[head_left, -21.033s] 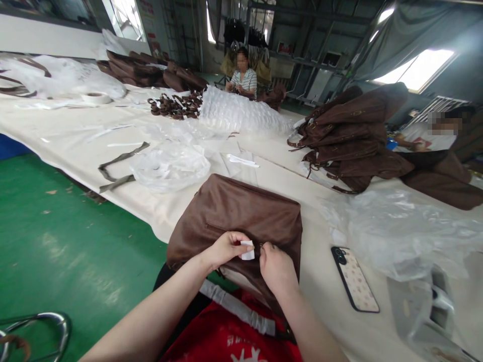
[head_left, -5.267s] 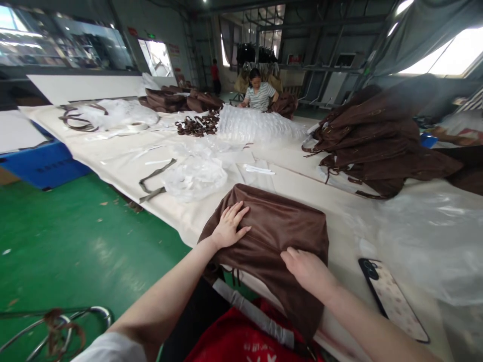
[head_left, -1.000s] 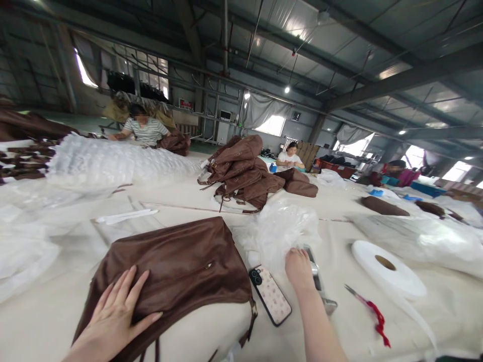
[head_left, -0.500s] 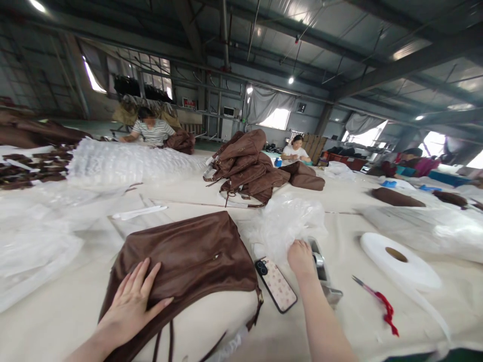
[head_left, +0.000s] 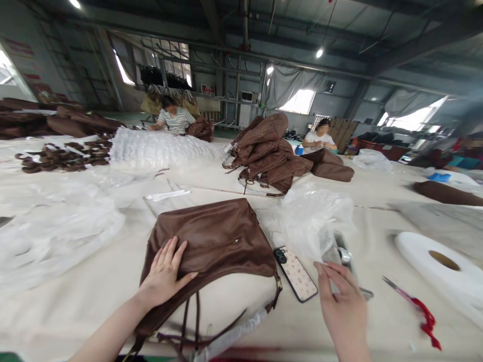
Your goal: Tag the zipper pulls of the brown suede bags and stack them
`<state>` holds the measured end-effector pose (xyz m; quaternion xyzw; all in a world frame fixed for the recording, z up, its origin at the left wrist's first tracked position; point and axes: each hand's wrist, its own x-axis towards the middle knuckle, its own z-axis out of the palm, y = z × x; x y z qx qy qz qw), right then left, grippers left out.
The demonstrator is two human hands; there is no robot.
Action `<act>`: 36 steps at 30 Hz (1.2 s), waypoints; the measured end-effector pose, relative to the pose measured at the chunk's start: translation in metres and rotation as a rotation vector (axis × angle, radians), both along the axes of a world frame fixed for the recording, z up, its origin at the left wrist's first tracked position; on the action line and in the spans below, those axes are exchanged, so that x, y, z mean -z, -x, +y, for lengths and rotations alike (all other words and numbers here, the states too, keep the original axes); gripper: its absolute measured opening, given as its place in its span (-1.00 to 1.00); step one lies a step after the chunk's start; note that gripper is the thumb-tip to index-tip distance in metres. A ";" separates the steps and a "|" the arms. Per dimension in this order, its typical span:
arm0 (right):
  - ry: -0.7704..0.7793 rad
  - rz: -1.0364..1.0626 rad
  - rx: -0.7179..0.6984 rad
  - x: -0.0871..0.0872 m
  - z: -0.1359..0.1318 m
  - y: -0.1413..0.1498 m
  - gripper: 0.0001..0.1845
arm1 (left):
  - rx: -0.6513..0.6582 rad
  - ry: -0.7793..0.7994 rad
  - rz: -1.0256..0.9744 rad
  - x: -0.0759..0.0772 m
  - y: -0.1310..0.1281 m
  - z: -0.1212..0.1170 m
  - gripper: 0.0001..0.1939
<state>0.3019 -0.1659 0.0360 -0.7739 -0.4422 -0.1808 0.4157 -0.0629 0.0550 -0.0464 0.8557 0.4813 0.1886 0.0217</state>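
A brown leather handbag (head_left: 217,231) lies on the pale table in front of me, its zipper pull facing up and its strap toward me, partly wrapped in clear plastic. My left hand (head_left: 166,274) rests flat on the bag's left part, fingers spread. My right hand (head_left: 341,291) is raised over the table right of a phone in a patterned case (head_left: 296,274), thumb and fingertips pinched together. Whatever is in the pinch is too small to make out. Just beyond it are a tape dispenser (head_left: 344,254) and a crumpled clear plastic bag (head_left: 313,218).
Red-handled scissors (head_left: 413,306) and a white roll (head_left: 418,251) lie at right. Several brown bags (head_left: 267,156) are piled farther back. Bubble wrap (head_left: 162,151) and plastic sheeting (head_left: 75,231) cover the left side. Two people sit across the table.
My right hand has drawn back toward me from the dispenser and plastic, its fingers now pinched. My left hand stays on the handbag. The view has turned left.
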 end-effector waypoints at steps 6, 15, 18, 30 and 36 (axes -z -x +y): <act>0.036 0.137 -0.656 0.016 0.003 0.101 -0.78 | 0.199 0.653 -0.541 -0.064 -0.031 -0.071 -0.41; 0.277 0.258 -1.223 0.024 0.011 0.168 -0.83 | -0.117 1.087 -1.020 -0.052 -0.042 -0.107 -0.45; 0.356 0.498 -1.066 0.025 0.017 0.157 -0.79 | -0.116 1.059 -1.040 -0.053 -0.039 -0.113 -0.44; 0.415 0.232 -0.531 0.017 0.062 0.095 -0.69 | -0.080 0.806 -0.893 -0.054 -0.021 -0.124 -0.46; 0.798 -0.251 -0.119 -0.012 0.099 -0.006 -0.76 | -0.294 0.588 -0.886 -0.075 0.045 -0.111 -0.54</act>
